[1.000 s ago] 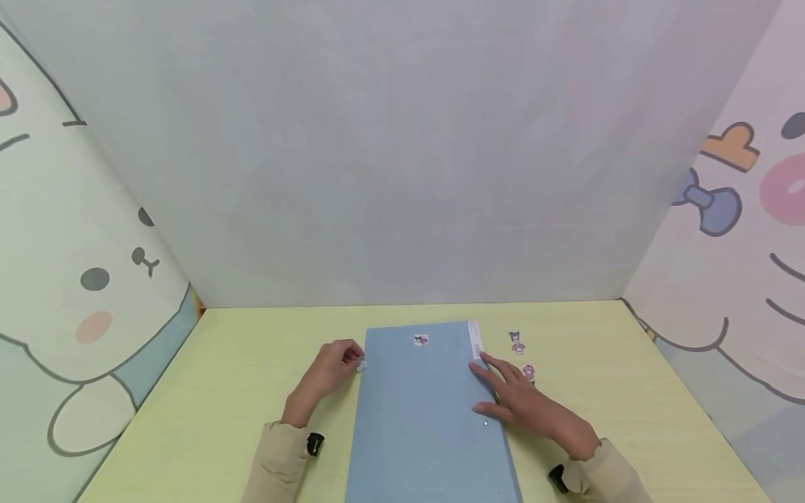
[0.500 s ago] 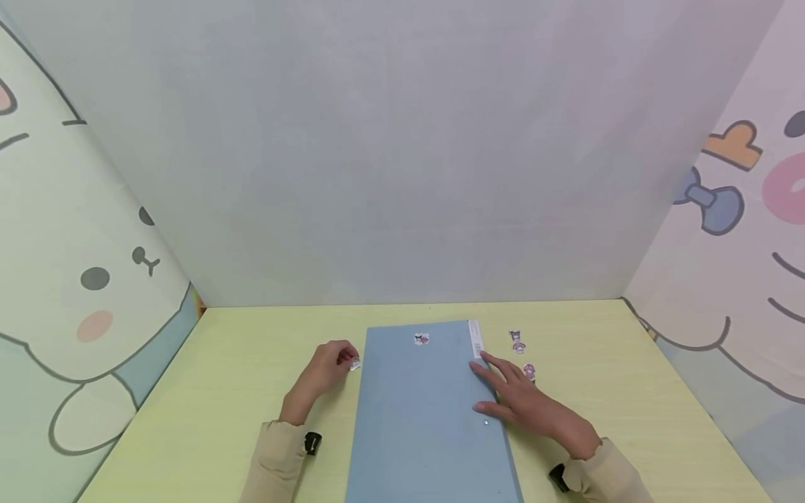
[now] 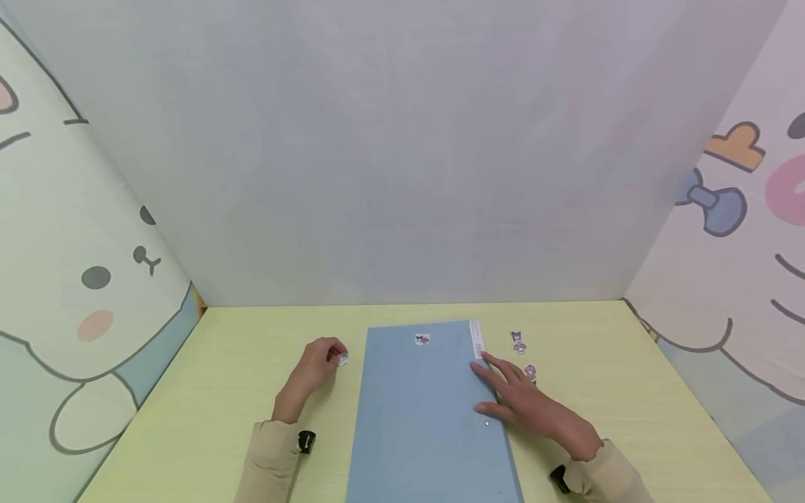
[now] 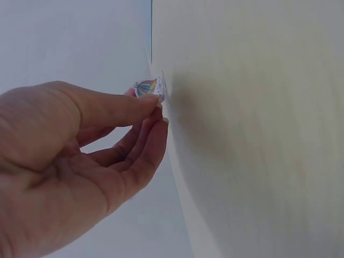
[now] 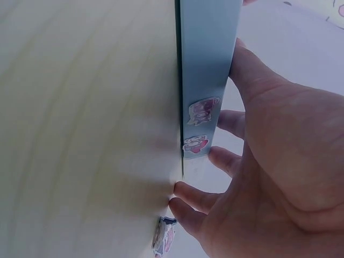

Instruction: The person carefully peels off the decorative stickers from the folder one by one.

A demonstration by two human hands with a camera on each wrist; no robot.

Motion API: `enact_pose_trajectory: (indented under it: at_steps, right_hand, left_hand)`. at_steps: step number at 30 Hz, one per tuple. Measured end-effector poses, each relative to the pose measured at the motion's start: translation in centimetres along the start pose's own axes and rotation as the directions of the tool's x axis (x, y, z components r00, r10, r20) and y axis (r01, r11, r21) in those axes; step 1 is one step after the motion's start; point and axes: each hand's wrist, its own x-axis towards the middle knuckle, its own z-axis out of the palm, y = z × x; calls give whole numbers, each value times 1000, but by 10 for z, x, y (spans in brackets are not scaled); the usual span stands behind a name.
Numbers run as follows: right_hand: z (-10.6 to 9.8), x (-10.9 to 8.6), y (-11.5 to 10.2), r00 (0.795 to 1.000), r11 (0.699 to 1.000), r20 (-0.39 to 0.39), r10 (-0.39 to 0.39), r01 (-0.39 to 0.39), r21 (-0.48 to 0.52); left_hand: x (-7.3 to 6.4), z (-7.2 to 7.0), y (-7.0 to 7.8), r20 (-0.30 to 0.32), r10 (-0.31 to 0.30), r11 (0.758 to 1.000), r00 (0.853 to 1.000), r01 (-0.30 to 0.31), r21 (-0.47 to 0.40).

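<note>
Left hand (image 3: 321,360) has shifted left since a second ago, off the folder's left edge to the table just beside it, carrying its sticker (image 4: 145,87) along; right hand (image 3: 528,405) looks unchanged.

Left hand, lower centre-left of the head view: sticker pinched between thumb and fingertips, the other fingers curled beneath. Left wrist view, a little above centre: multicoloured striped print on the sticker, part of it covered by the thumb.

Right hand, lower right of centre: fingers spread wide, resting along the right edge of the blue folder (image 3: 428,426). Folder lies at bottom centre, running out of the frame at the bottom. On its top face, near the far edge, a small printed sticker (image 3: 422,339); at the far right corner, a white label (image 3: 476,338).

Right wrist view, upper middle: two more stickers (image 5: 203,111) on the folder's narrow blue side. Right of the folder in the head view, loose pink-and-purple stickers (image 3: 530,372) on the pale yellow table (image 3: 251,363). Beige sleeves (image 3: 269,454) on both arms.
</note>
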Motion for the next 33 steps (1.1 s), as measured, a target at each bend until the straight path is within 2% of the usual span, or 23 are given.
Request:
enact_pose_trajectory:
  at_steps: [13, 26, 33]
  right_hand:
    - [-2, 0, -1, 1000, 1000, 8, 12, -12, 11]
    - [1, -1, 1, 1000, 1000, -14, -23, 23, -11]
    - [4, -2, 4, 998, 999, -47, -47, 46, -16]
  left_hand:
    - [0, -3, -5, -32, -21, 1000, 999, 21, -11]
    - [-1, 2, -3, -45, -91, 996, 995, 92, 14]
    - [2, 7, 5, -64, -66, 995, 996, 70, 64]
